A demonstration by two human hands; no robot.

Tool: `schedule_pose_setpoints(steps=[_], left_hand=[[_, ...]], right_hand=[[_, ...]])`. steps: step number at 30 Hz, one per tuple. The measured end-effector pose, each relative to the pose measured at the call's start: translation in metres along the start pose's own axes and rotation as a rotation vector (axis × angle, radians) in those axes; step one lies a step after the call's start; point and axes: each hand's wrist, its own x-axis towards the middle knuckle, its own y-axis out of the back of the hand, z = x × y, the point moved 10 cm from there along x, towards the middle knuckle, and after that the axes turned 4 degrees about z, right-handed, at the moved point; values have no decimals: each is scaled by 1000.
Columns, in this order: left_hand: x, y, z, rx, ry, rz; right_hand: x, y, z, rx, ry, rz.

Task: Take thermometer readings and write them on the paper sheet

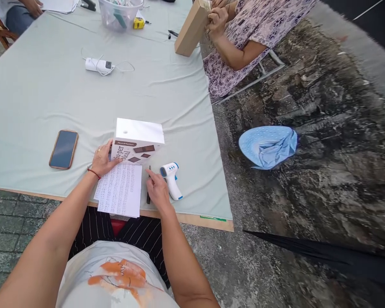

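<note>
A white and brown cardboard box (139, 131) printed "Super Meal" stands on the table near its front edge. My left hand (103, 160) grips its left side, thumb on the printed face and the other fingers partly hidden at the side. My right hand (158, 188) holds nothing; its index finger stretches out toward the box's lower right, the rest loosely curled. Just beside that hand lies a dark pen (148, 196). A white and blue infrared thermometer (171, 177) rests to the right. Sheets of paper with handwriting (120, 192) lie in front of the box, slightly over the table edge.
A smartphone (63, 149) lies to the left. Farther back are a white device with a cable (98, 65), a plastic basket (107, 17) and a yellow tape measure (138, 23). A seated person holds a brown box (189, 34) at the right edge. A blue hat (269, 145) is on the ground.
</note>
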Motion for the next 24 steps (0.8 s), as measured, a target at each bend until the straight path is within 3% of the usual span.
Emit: schedule_pose_setpoints(steps=[4, 7, 15, 24], left_hand=[[0, -1, 2, 14, 1, -3], [1, -2, 3, 16, -6, -8], [4, 0, 1, 86, 39, -10], [6, -3, 5, 204, 85, -64]], right_hand=[[-19, 16, 16, 411, -108, 35], [-39, 19, 16, 593, -152, 80], [-64, 0, -7, 690, -243, 82], [-68, -14, -7, 525, -259, 110]])
